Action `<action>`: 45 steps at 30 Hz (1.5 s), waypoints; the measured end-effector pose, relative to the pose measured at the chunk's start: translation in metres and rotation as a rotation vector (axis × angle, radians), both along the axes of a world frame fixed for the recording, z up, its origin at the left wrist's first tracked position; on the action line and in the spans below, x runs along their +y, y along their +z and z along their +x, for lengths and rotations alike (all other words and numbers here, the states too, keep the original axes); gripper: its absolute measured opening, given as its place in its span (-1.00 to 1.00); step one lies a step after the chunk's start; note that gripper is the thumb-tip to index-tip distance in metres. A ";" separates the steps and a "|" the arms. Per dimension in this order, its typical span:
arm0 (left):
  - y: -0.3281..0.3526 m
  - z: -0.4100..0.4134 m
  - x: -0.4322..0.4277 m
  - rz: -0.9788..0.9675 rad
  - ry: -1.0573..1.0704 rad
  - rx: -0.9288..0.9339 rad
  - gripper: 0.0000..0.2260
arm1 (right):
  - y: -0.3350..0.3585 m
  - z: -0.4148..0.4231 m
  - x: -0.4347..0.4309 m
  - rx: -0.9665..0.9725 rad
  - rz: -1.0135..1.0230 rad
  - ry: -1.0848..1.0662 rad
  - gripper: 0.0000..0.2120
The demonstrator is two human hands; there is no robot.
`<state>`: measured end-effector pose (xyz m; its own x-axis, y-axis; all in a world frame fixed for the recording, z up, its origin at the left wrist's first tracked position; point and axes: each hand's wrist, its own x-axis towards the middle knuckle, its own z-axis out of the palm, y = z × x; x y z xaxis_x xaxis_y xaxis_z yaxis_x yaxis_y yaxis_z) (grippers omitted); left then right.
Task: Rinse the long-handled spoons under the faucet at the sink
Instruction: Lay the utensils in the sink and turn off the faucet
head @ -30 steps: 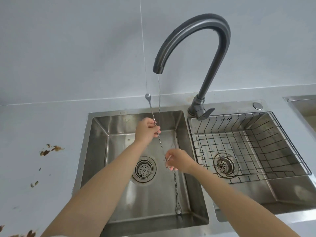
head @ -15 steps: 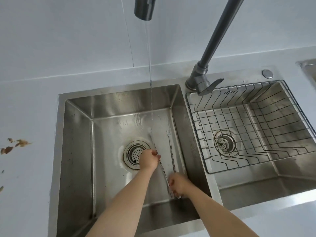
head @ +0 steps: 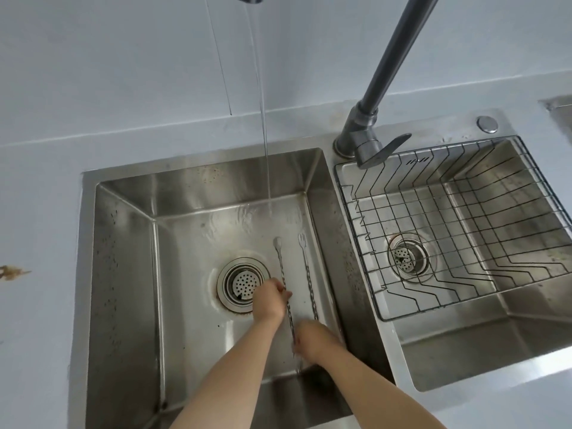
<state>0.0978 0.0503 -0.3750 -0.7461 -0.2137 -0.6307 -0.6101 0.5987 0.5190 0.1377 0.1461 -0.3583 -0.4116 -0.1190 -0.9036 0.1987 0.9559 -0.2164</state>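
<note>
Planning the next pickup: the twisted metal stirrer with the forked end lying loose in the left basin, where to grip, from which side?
Pinch the forked twisted metal stirrer mid-shaft, coming from above. It lies flat on the left steel basin, and its twisted shaft should resist slipping better than the thin forked tip.

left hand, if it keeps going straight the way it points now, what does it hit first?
The left hand points toward the sink's back wall, along the spoon it grips. Ahead lies wet basin floor, then probably the water stream before that wall; depth is unclear.
</note>
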 end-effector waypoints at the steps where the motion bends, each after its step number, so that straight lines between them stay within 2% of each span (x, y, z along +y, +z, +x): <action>1: 0.003 0.001 -0.001 0.002 -0.013 0.000 -0.81 | 0.005 -0.002 -0.001 0.010 -0.012 -0.012 -0.87; 6: 0.033 0.001 -0.020 0.012 -0.039 0.087 -0.76 | 0.033 -0.021 0.001 0.119 -0.109 -0.139 -0.85; 9: 0.069 -0.004 -0.035 -0.003 -0.039 0.181 -0.77 | 0.066 -0.038 0.002 0.169 -0.192 -0.286 -0.60; 12: 0.120 -0.016 -0.047 0.002 -0.042 0.292 -0.66 | 0.108 -0.058 0.002 0.250 -0.327 -0.414 -0.43; 18: 0.270 -0.058 -0.061 0.027 0.032 0.764 -0.59 | 0.181 -0.103 0.011 0.350 -0.590 -0.820 -0.28; 20: 0.319 -0.071 -0.059 0.051 0.031 0.920 -0.58 | 0.201 -0.116 0.018 0.348 -0.735 -0.968 -0.32; 23: 0.370 -0.091 -0.051 -0.029 -0.086 1.072 -0.56 | 0.231 -0.128 0.033 0.323 -0.894 -1.145 -0.40; 27: 0.399 -0.116 -0.041 -0.198 -0.229 1.015 -0.57 | 0.260 -0.133 0.053 0.257 -1.033 -1.383 -0.34; 32: 0.405 -0.123 -0.033 -0.243 -0.274 0.987 -0.84 | 0.280 -0.138 0.062 0.243 -1.103 -1.516 -0.26; 41: 0.409 -0.119 -0.031 -0.172 -0.220 0.957 -0.77 | 0.290 -0.147 0.058 0.036 -1.288 -1.803 -0.26; 45: 0.411 -0.117 -0.029 -0.195 -0.224 0.960 -0.79 | 0.295 -0.149 0.055 0.042 -1.294 -1.869 -0.30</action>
